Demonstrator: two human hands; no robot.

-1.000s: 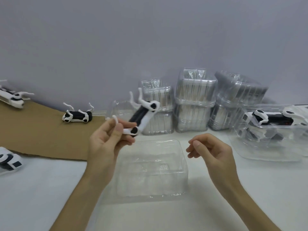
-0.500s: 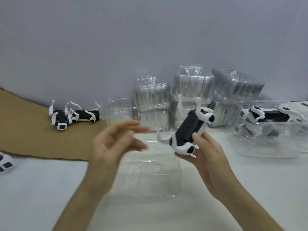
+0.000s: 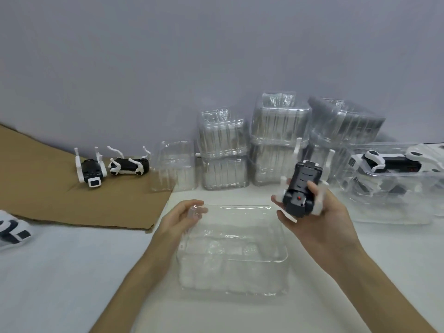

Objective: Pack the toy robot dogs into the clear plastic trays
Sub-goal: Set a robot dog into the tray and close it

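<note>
Our left hand [image 3: 185,217] held the clear tray [image 3: 240,208]; our right hand [image 3: 319,219] gripped a toy robot dog [image 3: 301,191].

Nearest us, the empty clear tray sat on the white table [image 3: 60,272], and our left fingers curled round its far left corner. Our right hand held the black-and-white dog belly up, just above the tray's far right corner, legs pointing away. A brown cardboard sheet [image 3: 48,195] lay to the left. Two more dogs [image 3: 92,170] [image 3: 128,165] lay on their backs at its far end. At the right stood a packed tray [image 3: 394,200] with a dog inside. Stacks of empty trays [image 3: 223,150] lined the wall behind.
</note>
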